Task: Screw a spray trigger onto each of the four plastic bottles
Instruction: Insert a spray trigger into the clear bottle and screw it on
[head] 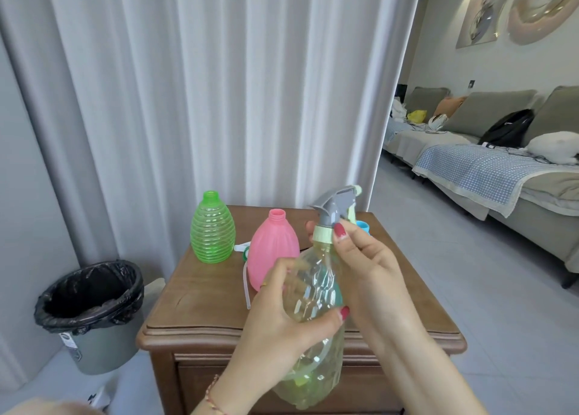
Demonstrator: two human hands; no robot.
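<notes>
Clear bottle (316, 292) upright, spray trigger (336, 203) nozzle pointing right.

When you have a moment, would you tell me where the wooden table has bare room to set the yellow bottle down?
The front-left of the wooden table is bare, bordered by its front edge, the green bottle and the pink bottle. The back is crowded: both open bottles, a loose trigger's tube and a blue piece. The hands hide the right side.
</notes>
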